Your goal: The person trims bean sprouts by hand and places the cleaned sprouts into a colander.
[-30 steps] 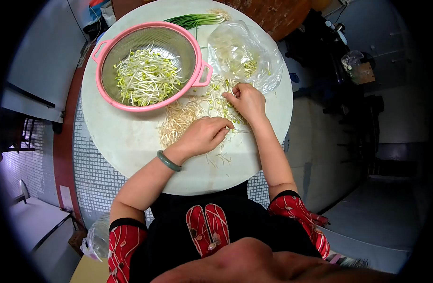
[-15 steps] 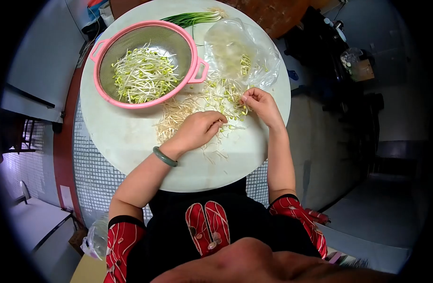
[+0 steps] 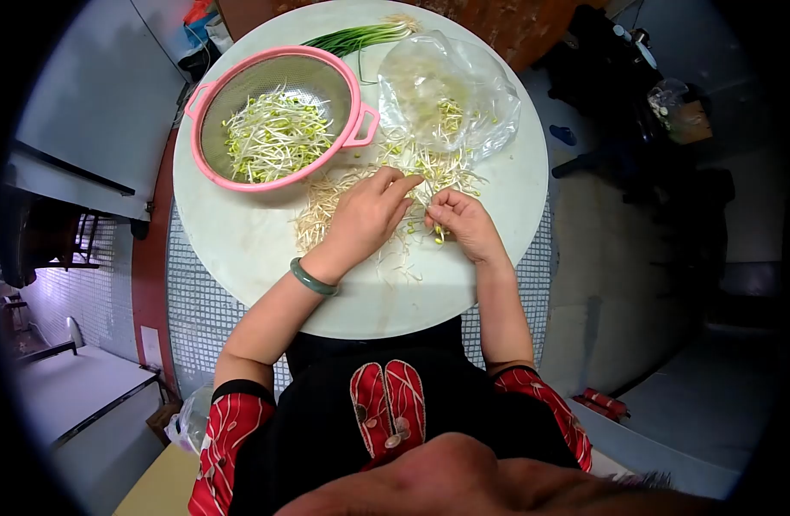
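My right hand (image 3: 465, 222) pinches a few bean sprouts, their yellow-green heads hanging below the fingers. Just left of it, my left hand (image 3: 371, 215) reaches over the sprouts with its index finger stretched out and the other fingers apart; nothing shows in it. Loose sprouts (image 3: 451, 163) lie behind both hands. A heap of pale root ends (image 3: 313, 225) lies beside and partly under my left hand. Behind it stands a pink-rimmed metal colander (image 3: 266, 186) holding a pile of sprouts (image 3: 279, 138).
On the round white table (image 3: 231, 249), a clear plastic bag (image 3: 489, 120) with some sprouts lies at the back right. Green onions (image 3: 356, 38) lie at the back edge. A dark slipper (image 3: 563, 135) is on the floor to the right.
My right hand has moved left and nearer to me with sprouts in its fingers. My left hand has shifted slightly away from me and its index finger has stretched out. The view has shifted a little.
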`<state>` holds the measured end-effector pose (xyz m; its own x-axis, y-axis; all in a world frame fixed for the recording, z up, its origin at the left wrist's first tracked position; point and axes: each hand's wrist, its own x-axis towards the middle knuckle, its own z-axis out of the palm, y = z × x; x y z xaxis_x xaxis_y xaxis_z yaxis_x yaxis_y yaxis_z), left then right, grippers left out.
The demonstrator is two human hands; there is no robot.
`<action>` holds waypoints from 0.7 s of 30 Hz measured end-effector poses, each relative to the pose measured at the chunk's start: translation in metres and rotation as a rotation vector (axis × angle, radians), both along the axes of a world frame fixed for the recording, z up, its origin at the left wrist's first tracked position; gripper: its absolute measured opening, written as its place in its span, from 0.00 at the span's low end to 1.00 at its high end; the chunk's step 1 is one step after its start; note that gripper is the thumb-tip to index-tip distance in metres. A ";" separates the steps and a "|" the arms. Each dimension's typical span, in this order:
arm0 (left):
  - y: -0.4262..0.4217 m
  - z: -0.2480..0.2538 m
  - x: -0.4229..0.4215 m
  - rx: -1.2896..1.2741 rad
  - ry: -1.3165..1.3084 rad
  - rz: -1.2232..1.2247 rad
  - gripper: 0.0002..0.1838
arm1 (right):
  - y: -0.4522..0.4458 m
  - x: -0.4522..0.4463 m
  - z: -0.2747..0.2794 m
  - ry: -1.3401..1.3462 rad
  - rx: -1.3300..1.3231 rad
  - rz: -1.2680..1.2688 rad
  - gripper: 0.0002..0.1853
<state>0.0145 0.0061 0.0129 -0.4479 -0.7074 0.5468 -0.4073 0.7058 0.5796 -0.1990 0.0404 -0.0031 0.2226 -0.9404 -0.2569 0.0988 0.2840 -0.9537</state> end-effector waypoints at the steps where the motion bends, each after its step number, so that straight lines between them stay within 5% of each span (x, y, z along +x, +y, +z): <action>1: -0.001 -0.006 0.001 -0.014 -0.039 0.012 0.19 | 0.001 0.002 -0.002 -0.015 0.008 0.001 0.05; 2: -0.002 -0.009 0.002 -0.028 -0.077 0.022 0.20 | 0.002 0.004 -0.002 -0.035 -0.007 0.004 0.05; 5: 0.005 0.002 0.001 0.446 0.214 0.092 0.20 | 0.006 0.006 -0.002 -0.073 -0.040 -0.008 0.05; 8: -0.001 -0.011 -0.001 1.042 0.765 -0.002 0.17 | 0.008 0.006 -0.005 -0.073 -0.053 -0.025 0.06; 11: -0.001 -0.013 -0.004 1.291 0.688 -0.120 0.15 | 0.007 0.004 -0.010 -0.067 -0.055 -0.011 0.07; 21: 0.005 -0.019 -0.015 1.155 0.552 -0.140 0.12 | 0.010 0.008 -0.008 -0.046 -0.033 -0.001 0.08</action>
